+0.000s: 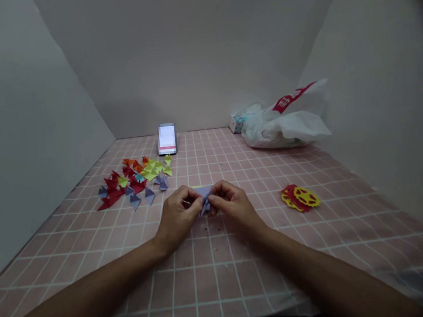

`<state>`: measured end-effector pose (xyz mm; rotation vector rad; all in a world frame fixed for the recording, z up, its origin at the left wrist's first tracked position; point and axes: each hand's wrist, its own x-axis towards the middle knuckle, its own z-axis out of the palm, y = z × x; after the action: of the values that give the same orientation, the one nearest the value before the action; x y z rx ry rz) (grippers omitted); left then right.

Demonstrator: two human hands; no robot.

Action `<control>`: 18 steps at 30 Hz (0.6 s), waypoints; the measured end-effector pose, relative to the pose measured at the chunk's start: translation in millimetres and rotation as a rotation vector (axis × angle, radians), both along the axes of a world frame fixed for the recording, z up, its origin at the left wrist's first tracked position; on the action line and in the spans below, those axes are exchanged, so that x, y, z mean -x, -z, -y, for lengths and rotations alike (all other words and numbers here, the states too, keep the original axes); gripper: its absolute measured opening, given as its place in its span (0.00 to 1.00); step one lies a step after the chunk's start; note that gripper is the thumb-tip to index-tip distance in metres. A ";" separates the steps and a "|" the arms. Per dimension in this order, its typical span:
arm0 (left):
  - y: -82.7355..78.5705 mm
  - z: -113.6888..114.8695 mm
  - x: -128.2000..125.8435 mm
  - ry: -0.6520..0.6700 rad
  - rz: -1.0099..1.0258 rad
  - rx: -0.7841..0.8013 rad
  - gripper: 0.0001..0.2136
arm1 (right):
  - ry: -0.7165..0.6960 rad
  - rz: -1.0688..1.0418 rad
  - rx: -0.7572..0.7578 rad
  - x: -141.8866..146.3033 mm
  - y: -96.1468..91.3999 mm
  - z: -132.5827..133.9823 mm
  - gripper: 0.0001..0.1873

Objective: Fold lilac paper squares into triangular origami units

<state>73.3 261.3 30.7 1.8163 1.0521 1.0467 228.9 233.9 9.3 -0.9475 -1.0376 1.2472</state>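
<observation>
Between my two hands, over the middle of the table, is a partly folded piece of purple origami paper (pixel 204 192). My left hand (pixel 177 213) pinches its left side between thumb and fingers. On the other side, the thumb and fingers of my right hand (pixel 233 203) grip the same paper. A strip of yellow paper (pixel 196 186) shows just behind it; whether it touches the purple piece I cannot tell. To the left lies a group of folded paper figures in red (pixel 115 184), orange (pixel 137 165), yellow-green (pixel 151 171) and purple (pixel 149 195).
A phone (pixel 167 139) with a lit, blurred screen stands at the back. Behind on the right are a white plastic bag (pixel 286 127) and a small box (pixel 236 123). Yellow and red gear-shaped cutouts (pixel 304 198) lie stacked at right. A pink checked cloth (pixel 208 287) covers the table; walls enclose three sides.
</observation>
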 end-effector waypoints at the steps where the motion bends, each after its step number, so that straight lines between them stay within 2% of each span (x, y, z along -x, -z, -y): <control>1: 0.7 -0.5 0.6 0.013 0.008 0.013 0.08 | -0.003 -0.005 0.001 -0.1 0.2 -0.4 0.10; 9: 10.3 -6.3 1.7 0.126 0.187 0.365 0.12 | -0.019 -0.006 0.008 2.1 0.0 0.6 0.09; 18: 6.4 -5.9 0.2 0.133 0.221 0.415 0.11 | -0.014 -0.003 0.005 2.1 1.5 -0.5 0.09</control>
<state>73.1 267.2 24.3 1.3823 0.9209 0.8518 226.8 234.4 7.8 -0.9434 -1.0412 1.2630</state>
